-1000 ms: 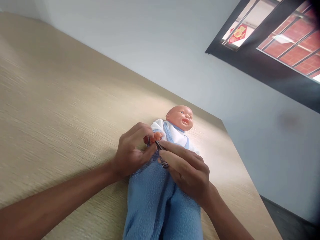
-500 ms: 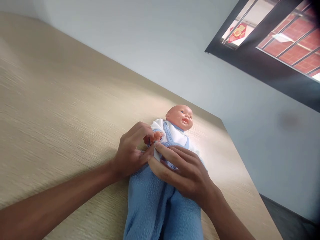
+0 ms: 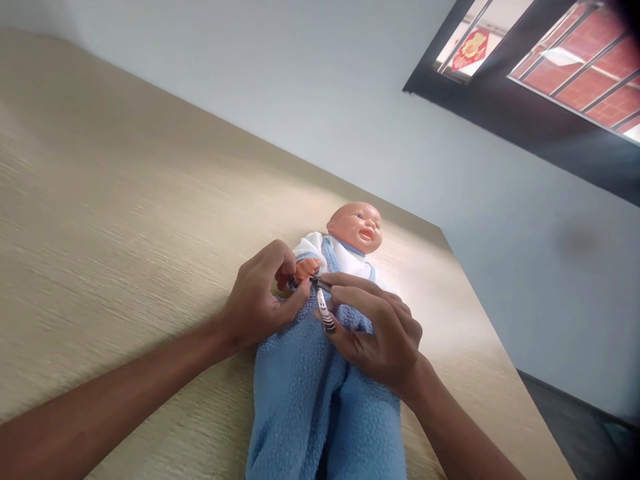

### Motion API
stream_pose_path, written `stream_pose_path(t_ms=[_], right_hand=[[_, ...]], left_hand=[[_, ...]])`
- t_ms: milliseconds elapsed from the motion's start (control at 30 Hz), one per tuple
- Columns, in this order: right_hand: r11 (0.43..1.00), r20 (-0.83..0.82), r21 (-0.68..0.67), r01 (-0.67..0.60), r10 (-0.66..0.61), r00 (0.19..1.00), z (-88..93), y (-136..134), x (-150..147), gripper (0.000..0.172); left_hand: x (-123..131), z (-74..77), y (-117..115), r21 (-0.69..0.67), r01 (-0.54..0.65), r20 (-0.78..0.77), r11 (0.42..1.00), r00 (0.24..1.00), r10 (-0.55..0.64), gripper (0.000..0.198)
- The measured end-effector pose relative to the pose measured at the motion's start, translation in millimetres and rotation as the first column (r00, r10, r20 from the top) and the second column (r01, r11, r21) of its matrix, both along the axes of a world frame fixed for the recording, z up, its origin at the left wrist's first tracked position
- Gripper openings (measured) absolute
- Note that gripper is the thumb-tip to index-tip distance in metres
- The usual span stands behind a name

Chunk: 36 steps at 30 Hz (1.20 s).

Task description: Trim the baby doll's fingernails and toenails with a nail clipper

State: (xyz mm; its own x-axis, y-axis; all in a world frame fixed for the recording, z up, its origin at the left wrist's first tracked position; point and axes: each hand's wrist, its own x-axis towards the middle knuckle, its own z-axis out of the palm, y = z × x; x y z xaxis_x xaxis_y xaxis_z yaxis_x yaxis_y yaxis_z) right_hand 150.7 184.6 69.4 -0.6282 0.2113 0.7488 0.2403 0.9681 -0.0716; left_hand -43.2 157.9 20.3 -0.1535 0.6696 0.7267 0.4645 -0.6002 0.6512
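A baby doll (image 3: 356,230) in a white top and blue fleece suit (image 3: 320,400) lies on its back on a light wooden table (image 3: 125,200). My left hand (image 3: 257,303) pinches the doll's small orange hand (image 3: 304,268) between thumb and fingers. My right hand (image 3: 380,330) is closed on a small nail clipper (image 3: 324,307), a striped metal tool whose tip sits at the doll's hand. Both of my hands rest over the doll's chest.
The table edge runs diagonally at the right, with dark floor (image 3: 580,433) below it. A grey wall stands behind, and a dark-framed barred window (image 3: 540,73) is at the upper right.
My right hand has turned the clipper so its striped handle shows again, tip back at the doll's hand. The view shifted slightly; my left hand keeps its pinch.
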Motion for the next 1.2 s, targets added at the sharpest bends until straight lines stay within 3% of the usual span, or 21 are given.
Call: stream_pose_path(t_ms=[233, 500, 1200], right_hand=[[1.0, 0.112, -0.007, -0.026, 0.027, 0.993, 4.6, 0.6, -0.8, 0.015], [0.978, 0.269, 0.186, -0.094, 0.041, 0.962, 23.7, -6.7, -3.8, 0.016], [0.967, 0.353, 0.244, -0.069, -0.023, 0.936, 28.3, -10.1, -6.6, 0.014]], left_hand=[[-2.1, -4.3, 1.3, -0.019, 0.032, -0.022, 0.999, 0.999, -0.032, 0.022], [-2.4, -2.4, 1.3, -0.017, 0.031, -0.012, 0.999, 0.999, -0.031, 0.026], [-1.8, -3.3, 1.6, -0.059, 0.045, 0.033, 0.997, 0.999, -0.043, 0.031]])
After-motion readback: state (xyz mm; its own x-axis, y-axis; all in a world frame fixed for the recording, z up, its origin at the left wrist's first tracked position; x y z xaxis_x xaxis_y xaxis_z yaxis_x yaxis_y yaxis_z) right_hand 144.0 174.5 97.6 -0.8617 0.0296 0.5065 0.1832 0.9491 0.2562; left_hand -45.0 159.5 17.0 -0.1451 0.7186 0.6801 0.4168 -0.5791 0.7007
